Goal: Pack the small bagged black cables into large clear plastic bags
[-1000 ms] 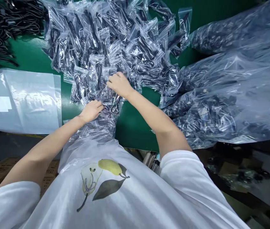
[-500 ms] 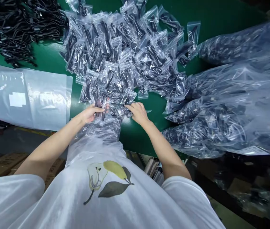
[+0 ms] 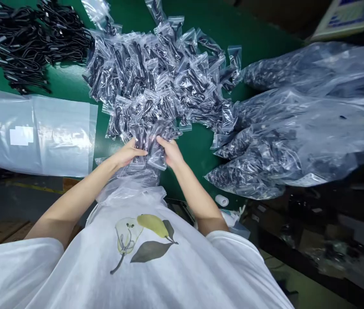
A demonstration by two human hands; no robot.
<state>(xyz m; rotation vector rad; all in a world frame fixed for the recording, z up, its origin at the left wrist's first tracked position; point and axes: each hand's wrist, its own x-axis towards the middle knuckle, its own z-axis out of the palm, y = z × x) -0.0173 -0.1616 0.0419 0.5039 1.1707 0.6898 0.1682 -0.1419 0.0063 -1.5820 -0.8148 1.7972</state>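
My left hand (image 3: 126,153) is closed on small clear zip bags of black cable (image 3: 140,143), its thumb lying across them. Beside it, my right hand (image 3: 170,151) grips more bagged cables (image 3: 156,150), thumb on top and fingers hidden underneath. The two bunches are side by side, just above a large clear plastic bag (image 3: 137,177) at the table's front edge, against my shirt. Beyond my hands spreads a broad pile of bagged cables (image 3: 156,77).
Unbagged black cables (image 3: 40,47) lie at the back left of the green table (image 3: 193,171). Flat clear plastic bags (image 3: 62,128) lie at the left. Large filled plastic bags (image 3: 275,141) line the right side. A small white roll (image 3: 222,200) sits near the front edge.
My right hand has moved left, close to my left hand, and now grips bagged cables upright beside the left bunch. The whole view has shifted slightly to the right.
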